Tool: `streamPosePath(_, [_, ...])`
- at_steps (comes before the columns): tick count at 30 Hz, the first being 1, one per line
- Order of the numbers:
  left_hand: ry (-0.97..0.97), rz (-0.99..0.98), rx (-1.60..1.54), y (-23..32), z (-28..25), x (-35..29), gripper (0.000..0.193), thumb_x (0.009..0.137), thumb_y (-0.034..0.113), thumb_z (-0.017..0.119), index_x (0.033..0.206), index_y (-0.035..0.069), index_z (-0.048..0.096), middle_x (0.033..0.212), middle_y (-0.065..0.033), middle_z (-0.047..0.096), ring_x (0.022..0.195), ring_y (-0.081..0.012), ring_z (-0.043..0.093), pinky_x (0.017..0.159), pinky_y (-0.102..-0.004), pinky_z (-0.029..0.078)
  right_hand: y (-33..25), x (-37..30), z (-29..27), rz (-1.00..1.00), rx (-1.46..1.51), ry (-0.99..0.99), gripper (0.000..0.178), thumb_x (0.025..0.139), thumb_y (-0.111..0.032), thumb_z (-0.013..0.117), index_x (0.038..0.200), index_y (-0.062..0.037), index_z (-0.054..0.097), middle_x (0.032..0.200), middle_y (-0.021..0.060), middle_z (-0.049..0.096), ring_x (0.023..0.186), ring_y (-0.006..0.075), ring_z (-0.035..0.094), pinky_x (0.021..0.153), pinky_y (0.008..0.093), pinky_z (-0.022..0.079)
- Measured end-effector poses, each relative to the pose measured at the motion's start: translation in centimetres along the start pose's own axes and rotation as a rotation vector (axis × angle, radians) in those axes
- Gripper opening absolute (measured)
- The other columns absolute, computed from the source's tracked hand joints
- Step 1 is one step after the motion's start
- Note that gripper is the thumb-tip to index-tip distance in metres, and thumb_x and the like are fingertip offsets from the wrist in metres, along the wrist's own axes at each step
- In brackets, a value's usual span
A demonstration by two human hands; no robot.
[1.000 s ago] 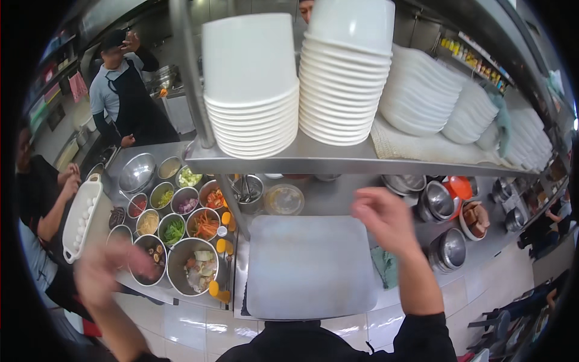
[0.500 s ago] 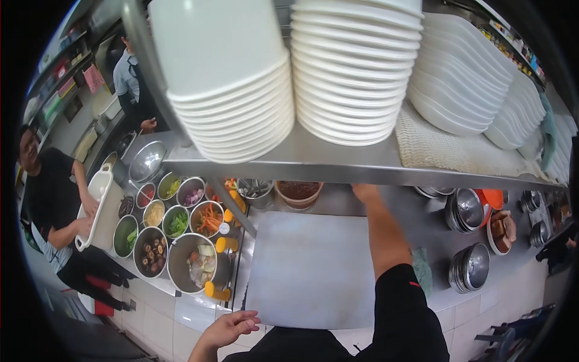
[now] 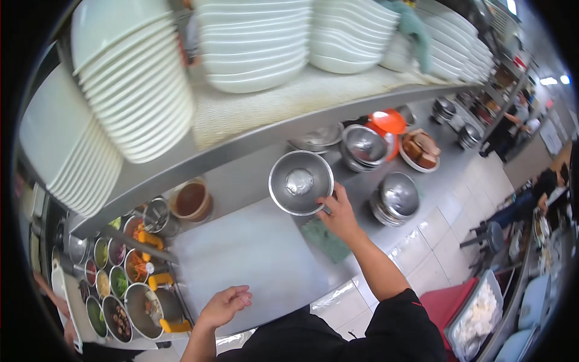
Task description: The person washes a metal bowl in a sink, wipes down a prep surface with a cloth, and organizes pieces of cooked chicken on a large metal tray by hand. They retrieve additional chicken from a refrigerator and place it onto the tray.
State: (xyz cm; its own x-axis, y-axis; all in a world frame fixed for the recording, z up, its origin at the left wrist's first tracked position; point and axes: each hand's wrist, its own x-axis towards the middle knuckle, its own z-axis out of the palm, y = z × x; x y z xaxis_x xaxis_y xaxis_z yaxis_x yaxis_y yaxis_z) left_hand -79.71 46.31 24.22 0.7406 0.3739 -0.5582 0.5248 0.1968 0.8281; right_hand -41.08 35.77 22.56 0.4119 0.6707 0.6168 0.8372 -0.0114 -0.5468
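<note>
My right hand (image 3: pixel 339 212) grips the near right rim of a stainless steel mixing bowl (image 3: pixel 283 181); the thumb is inside and the other fingers are partly hidden. The bowl hangs above the far right corner of a pale cutting board (image 3: pixel 241 253), its inside tilted toward me. Over the board's near edge, my left hand (image 3: pixel 224 306) is open and loosely curled, with nothing in it. A folded green cloth (image 3: pixel 325 240) lies below the held bowl, beside the board.
Stacked metal bowls (image 3: pixel 395 199) and a white bowl of brown meat blocks (image 3: pixel 420 151) stand to the right. Pots of cut vegetables (image 3: pixel 111 314) and a tub of brown sauce (image 3: pixel 191 200) are left. Overhead, a steel shelf (image 3: pixel 175 172) carries white dishes.
The view has swung right. My right hand, earlier reaching under the shelf, now holds a metal bowl over the board's far corner. My left hand has risen over the board's near edge.
</note>
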Motion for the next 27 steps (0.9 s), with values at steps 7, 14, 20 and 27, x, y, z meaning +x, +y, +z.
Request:
streamPosePath(7, [-0.114,0.018,0.083,1.1,3.2,3.5,0.052,0.097,0.030,0.059,0.135,-0.004,0.049,0.118,-0.0124,0.066,0.101,-0.0172,0.064,0.086,-0.0292,0.050,0.2,-5.0,-13.6,0.118,-0.405,0.211,0.039,0.056,-0.005,0.081,0.092,-0.0101,0.065,0.126,0.0226,0.051,0.122,0.0435,0.046,0.100,0.0506,0.039])
streamPosePath(14, [-0.069,0.120,0.503,3.7,5.2,5.0,0.051,0.093,0.032,0.062,0.135,0.004,0.052,0.114,-0.0143,0.068,0.099,-0.0218,0.067,0.087,-0.0327,0.051,2.3,-7.9,-18.8,0.129,-0.717,0.251,0.035,0.058,-0.005,0.078,0.090,-0.0133,0.066,0.129,0.0204,0.050,0.128,0.0410,0.042,0.109,0.0589,0.030])
streamPosePath(20, [-0.218,0.553,0.595,15.3,12.6,10.0,0.054,0.092,0.020,0.061,0.143,0.013,0.044,0.098,-0.0090,0.069,0.079,-0.0188,0.068,0.074,-0.0327,0.053,-0.1,-6.8,-17.5,-0.047,-0.742,0.143,0.031,0.058,-0.006,0.076,0.086,-0.0161,0.068,0.134,0.0153,0.052,0.128,0.0358,0.044,0.109,0.0583,0.029])
streamPosePath(27, [-0.371,0.316,0.490,17.8,17.6,16.5,0.062,0.092,0.013,0.054,0.149,0.004,0.032,0.097,-0.0064,0.068,0.077,-0.0163,0.066,0.074,-0.0312,0.054,-0.4,-7.0,-17.7,-0.168,-0.735,0.139,0.018,0.064,-0.013,0.075,0.079,-0.0181,0.067,0.132,0.0121,0.055,0.125,0.0325,0.046,0.111,0.0568,0.026])
